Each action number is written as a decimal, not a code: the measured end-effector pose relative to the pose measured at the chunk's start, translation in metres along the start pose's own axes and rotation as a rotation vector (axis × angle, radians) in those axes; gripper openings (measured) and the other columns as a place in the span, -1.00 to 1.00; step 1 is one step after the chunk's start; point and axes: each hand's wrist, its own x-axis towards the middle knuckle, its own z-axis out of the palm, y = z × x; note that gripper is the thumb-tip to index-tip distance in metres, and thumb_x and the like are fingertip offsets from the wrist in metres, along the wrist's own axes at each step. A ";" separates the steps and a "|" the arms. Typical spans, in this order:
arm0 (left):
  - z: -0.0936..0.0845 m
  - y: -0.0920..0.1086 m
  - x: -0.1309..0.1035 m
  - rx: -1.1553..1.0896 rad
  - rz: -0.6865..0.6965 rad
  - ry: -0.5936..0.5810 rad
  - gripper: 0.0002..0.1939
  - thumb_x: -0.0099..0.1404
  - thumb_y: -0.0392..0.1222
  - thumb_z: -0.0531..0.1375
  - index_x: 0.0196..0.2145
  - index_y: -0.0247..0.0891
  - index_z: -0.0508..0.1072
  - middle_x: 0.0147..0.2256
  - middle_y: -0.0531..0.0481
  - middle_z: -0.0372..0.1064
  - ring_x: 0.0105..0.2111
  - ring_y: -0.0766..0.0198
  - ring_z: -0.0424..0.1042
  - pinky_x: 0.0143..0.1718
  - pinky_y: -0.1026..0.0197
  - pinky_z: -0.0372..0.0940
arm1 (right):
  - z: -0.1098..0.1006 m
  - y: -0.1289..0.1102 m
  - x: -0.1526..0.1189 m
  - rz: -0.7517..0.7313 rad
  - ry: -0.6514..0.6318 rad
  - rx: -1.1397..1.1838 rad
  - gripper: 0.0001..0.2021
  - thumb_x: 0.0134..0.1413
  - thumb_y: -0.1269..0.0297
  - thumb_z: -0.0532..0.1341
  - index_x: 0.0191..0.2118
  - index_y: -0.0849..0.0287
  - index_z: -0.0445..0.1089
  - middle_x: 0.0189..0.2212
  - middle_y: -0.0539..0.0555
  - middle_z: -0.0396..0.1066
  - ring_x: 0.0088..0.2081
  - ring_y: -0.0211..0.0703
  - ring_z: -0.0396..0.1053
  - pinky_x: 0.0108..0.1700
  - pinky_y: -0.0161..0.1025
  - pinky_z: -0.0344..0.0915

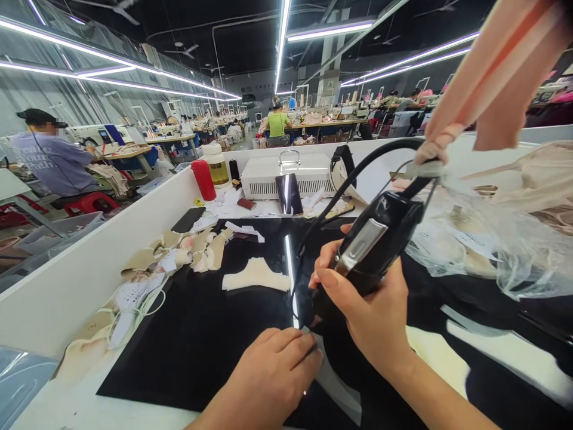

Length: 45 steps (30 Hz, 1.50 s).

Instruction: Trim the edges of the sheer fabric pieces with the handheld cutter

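My right hand (373,304) is wrapped around a black corded hand tool (373,239) with a silver metal plate on its side. The tool leans, and its dark lower end is hard to make out against the black mat (179,346). Close by on the left, my left hand (273,373) has its fingers together and bent over the end of a curved translucent strip (338,385), holding it down on the mat. A cream fabric piece (256,276) lies flat beyond my left hand. Partly behind my right forearm is another pale cream piece (441,355).
A pink cloth strip (492,83) hangs down to the tool's cord. Beige cut pieces (156,257) line the left side. Clear plastic bags (528,239) lie right. A white vented box (286,173), phone (289,194) and red bottle (203,179) stand behind. People sit at distant workstations.
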 end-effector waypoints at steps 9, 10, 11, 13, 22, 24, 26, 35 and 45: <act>-0.011 0.001 -0.002 -0.090 -0.067 -0.168 -0.71 0.55 -0.36 0.06 0.15 -0.30 0.40 0.15 -0.08 0.47 0.10 0.15 0.45 0.03 0.07 0.40 | -0.030 -0.034 -0.025 0.045 -0.037 0.058 -0.53 0.12 0.16 0.47 0.08 -0.07 0.31 -0.36 -0.06 0.43 -0.44 -0.17 0.40 -0.44 -0.19 0.46; -0.011 0.000 -0.002 -0.091 -0.065 -0.175 -0.71 0.54 -0.36 0.07 0.15 -0.30 0.41 0.15 -0.09 0.47 0.10 0.15 0.45 0.04 0.07 0.41 | -0.033 -0.038 -0.029 0.050 -0.051 0.064 -0.53 0.14 0.14 0.47 0.08 -0.08 0.30 -0.36 -0.06 0.43 -0.45 -0.17 0.40 -0.44 -0.18 0.46; -0.011 -0.001 -0.002 -0.089 -0.063 -0.177 -0.71 0.54 -0.36 0.08 0.15 -0.29 0.41 0.14 -0.10 0.47 0.10 0.15 0.46 0.05 0.07 0.41 | -0.036 -0.040 -0.032 0.054 -0.067 0.071 -0.54 0.15 0.14 0.46 0.08 -0.09 0.30 -0.36 -0.06 0.43 -0.46 -0.18 0.40 -0.44 -0.17 0.46; -0.012 -0.002 -0.003 -0.077 -0.045 -0.166 -0.72 0.55 -0.36 0.06 0.14 -0.30 0.42 0.13 -0.11 0.48 0.10 0.15 0.46 0.07 0.06 0.41 | -0.039 -0.044 -0.036 0.056 -0.079 0.083 -0.57 0.17 0.14 0.45 0.08 -0.11 0.31 -0.36 -0.06 0.42 -0.50 -0.21 0.37 -0.44 -0.16 0.46; -0.014 0.003 0.003 -0.169 -0.015 -0.138 -0.74 0.53 -0.38 0.08 0.11 -0.33 0.43 0.07 -0.07 0.50 0.10 0.19 0.43 0.21 0.09 0.32 | -0.042 -0.030 -0.034 0.042 -0.027 0.083 -0.56 0.16 0.15 0.45 0.07 -0.10 0.30 -0.34 -0.06 0.43 -0.42 -0.17 0.40 -0.39 -0.16 0.45; -0.012 0.005 0.004 -0.203 -0.012 -0.158 -0.74 0.50 -0.41 0.11 0.10 -0.33 0.43 0.06 -0.06 0.50 0.09 0.19 0.44 0.21 0.09 0.33 | -0.043 -0.031 -0.036 0.063 -0.049 0.084 -0.57 0.18 0.13 0.44 0.08 -0.10 0.29 -0.34 -0.06 0.43 -0.42 -0.16 0.40 -0.39 -0.15 0.45; -0.009 0.005 0.003 -0.219 0.000 -0.170 -0.72 0.50 -0.42 0.12 0.11 -0.34 0.43 0.06 -0.07 0.49 0.07 0.18 0.44 0.21 0.07 0.33 | -0.043 -0.036 -0.039 0.066 -0.084 0.094 -0.58 0.20 0.11 0.42 0.09 -0.09 0.29 -0.35 -0.05 0.42 -0.43 -0.16 0.40 -0.40 -0.15 0.45; -0.006 0.002 0.001 -0.179 0.019 -0.146 -0.74 0.53 -0.34 0.11 0.11 -0.29 0.45 0.05 -0.04 0.51 0.08 0.20 0.45 0.30 0.02 0.26 | -0.044 -0.044 -0.052 0.062 -0.110 0.123 -0.62 0.22 0.10 0.41 0.07 -0.10 0.32 -0.39 -0.05 0.39 -0.43 -0.17 0.39 -0.40 -0.19 0.44; -0.009 0.017 0.013 -0.217 0.044 -0.113 -0.81 0.56 -0.23 0.10 -0.02 -0.26 0.50 -0.12 -0.03 0.55 -0.09 0.26 0.53 0.22 0.10 0.32 | -0.051 -0.040 -0.052 0.053 -0.126 0.098 -0.61 0.22 0.14 0.41 0.08 -0.10 0.29 -0.35 -0.02 0.38 -0.43 -0.15 0.40 -0.40 -0.16 0.46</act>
